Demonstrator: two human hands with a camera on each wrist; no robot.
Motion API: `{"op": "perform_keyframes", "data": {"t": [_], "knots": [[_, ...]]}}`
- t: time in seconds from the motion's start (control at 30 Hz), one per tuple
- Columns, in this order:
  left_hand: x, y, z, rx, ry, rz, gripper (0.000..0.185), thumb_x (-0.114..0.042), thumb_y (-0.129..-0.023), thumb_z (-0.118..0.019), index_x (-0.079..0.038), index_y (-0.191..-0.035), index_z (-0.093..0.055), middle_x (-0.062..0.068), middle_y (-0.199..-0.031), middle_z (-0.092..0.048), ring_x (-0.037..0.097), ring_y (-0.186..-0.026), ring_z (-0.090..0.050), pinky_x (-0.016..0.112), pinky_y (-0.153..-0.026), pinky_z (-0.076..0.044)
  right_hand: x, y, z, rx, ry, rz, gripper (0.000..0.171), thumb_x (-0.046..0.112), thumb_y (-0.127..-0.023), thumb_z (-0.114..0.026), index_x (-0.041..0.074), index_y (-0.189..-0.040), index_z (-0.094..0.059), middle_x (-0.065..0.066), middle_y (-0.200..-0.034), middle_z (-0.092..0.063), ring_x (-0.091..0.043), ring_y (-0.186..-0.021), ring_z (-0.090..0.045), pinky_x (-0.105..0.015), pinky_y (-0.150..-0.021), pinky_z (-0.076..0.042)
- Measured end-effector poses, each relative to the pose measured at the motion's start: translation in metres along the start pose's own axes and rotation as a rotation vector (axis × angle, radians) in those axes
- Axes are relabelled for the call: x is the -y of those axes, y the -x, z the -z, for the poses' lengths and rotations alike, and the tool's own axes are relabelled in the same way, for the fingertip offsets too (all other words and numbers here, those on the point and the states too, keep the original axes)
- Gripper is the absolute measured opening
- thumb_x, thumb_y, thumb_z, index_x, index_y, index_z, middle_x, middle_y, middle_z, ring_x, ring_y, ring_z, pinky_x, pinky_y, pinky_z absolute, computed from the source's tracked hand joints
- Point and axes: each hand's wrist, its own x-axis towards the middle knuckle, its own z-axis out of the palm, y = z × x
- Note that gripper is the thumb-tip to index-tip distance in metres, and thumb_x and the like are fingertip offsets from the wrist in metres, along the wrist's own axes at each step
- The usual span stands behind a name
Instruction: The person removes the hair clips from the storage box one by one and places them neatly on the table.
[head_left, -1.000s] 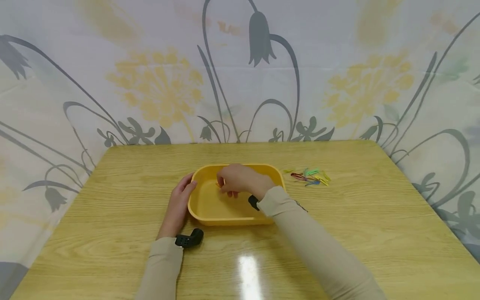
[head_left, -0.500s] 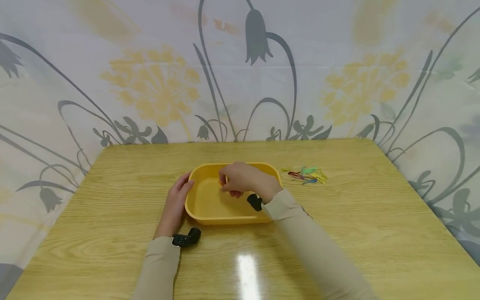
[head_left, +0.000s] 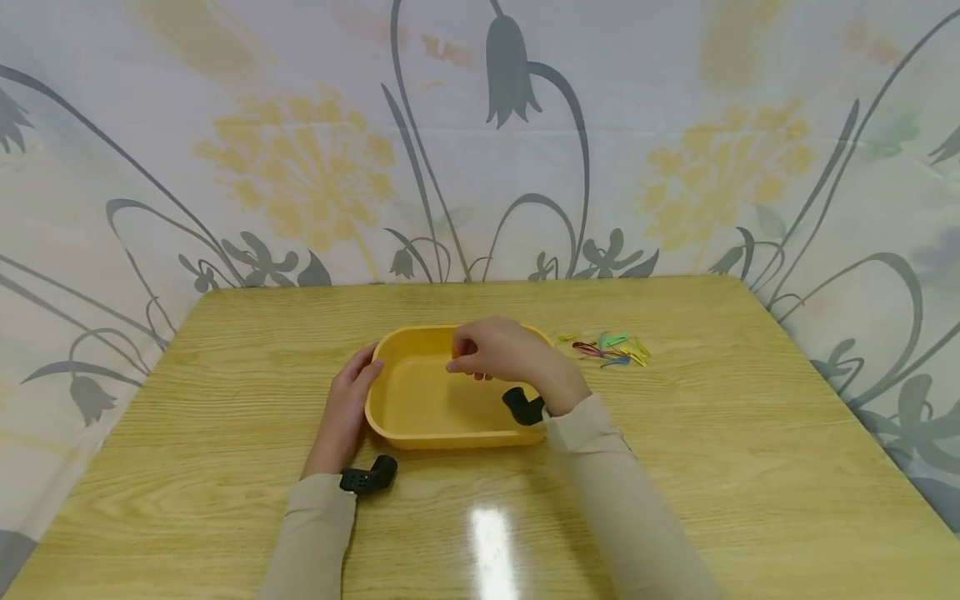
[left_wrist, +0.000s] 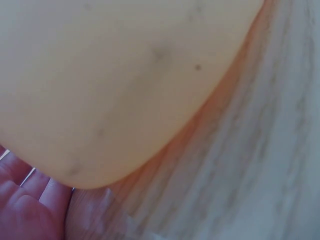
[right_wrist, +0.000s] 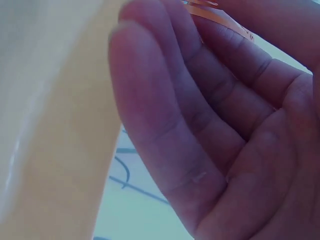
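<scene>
Left hand (head_left: 345, 408) rests relaxed against the left end of the rounded yellow plastic tray (head_left: 420, 408), mid-desk (head_left: 712, 467). Right hand (head_left: 498, 354) hovers over the tray's far side, fingers (right_wrist: 165, 110) curled, pinching a thin orange clip (right_wrist: 220, 17). Small colourful clips (head_left: 611, 348) lie right of the tray.

Left hand (head_left: 347, 403) flat; right hand (head_left: 501, 353) fingers (right_wrist: 165, 115) curled.

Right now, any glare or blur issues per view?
Head view: sharp, with one glare patch on the table near the sleeves. Left wrist view: too close, the yellow tray and wood grain soft. Right wrist view: the right hand fills the frame, tray edge blurred.
</scene>
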Motion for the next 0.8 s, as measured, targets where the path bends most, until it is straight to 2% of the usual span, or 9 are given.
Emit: {"op": "perform_keyframes", "data": {"t": [0.23,0.37,0.63,0.8], "knots": [[0.0004,-0.0003,-0.0008,0.000,0.001,0.005,0.049,-0.041,-0.095,-0.045,-0.021,-0.140,-0.039,-0.005,-0.143,-0.037,0.012,-0.126,-0.040,0.034,-0.105,-0.034,-0.0045,0.0088,-0.0006,-0.064,0.013,-0.002,0.027,0.039,-0.089,-0.057,0.015,-0.078,-0.061,0.000,-0.064,-0.056,-0.013,-0.057,-0.050,-0.026,-0.054,-0.040],[-0.0008,-0.0006,-0.0016,-0.006,0.010,0.010,0.049,-0.041,-0.095,-0.045,-0.022,-0.140,-0.039,-0.005,-0.143,-0.037,0.012,-0.126,-0.040,0.034,-0.105,-0.034,-0.0068,0.0108,-0.0019,-0.097,0.013,-0.004,0.030,0.042,-0.090,-0.055,0.015,-0.075,-0.055,0.001,-0.063,-0.053,-0.013,-0.055,-0.049,-0.026,-0.053,-0.038],[-0.0015,-0.0006,-0.0017,-0.022,0.001,0.006,0.049,-0.041,-0.095,-0.045,-0.021,-0.140,-0.039,-0.005,-0.143,-0.037,0.012,-0.125,-0.041,0.033,-0.104,-0.034,-0.0074,0.0088,-0.0014,-0.161,-0.035,0.034,0.024,0.036,-0.091,-0.056,0.016,-0.079,-0.050,0.000,-0.067,-0.056,-0.012,-0.057,-0.052,-0.026,-0.052,-0.040],[-0.0009,0.0016,0.0002,-0.014,-0.030,-0.002,0.049,-0.042,-0.096,-0.044,-0.023,-0.140,-0.039,-0.005,-0.142,-0.038,0.012,-0.123,-0.042,0.024,-0.097,-0.039,-0.0062,0.0075,-0.0041,-0.169,-0.038,0.054,0.021,0.034,-0.090,-0.057,0.017,-0.081,-0.050,0.001,-0.065,-0.056,-0.011,-0.055,-0.052,-0.025,-0.052,-0.040]]}}
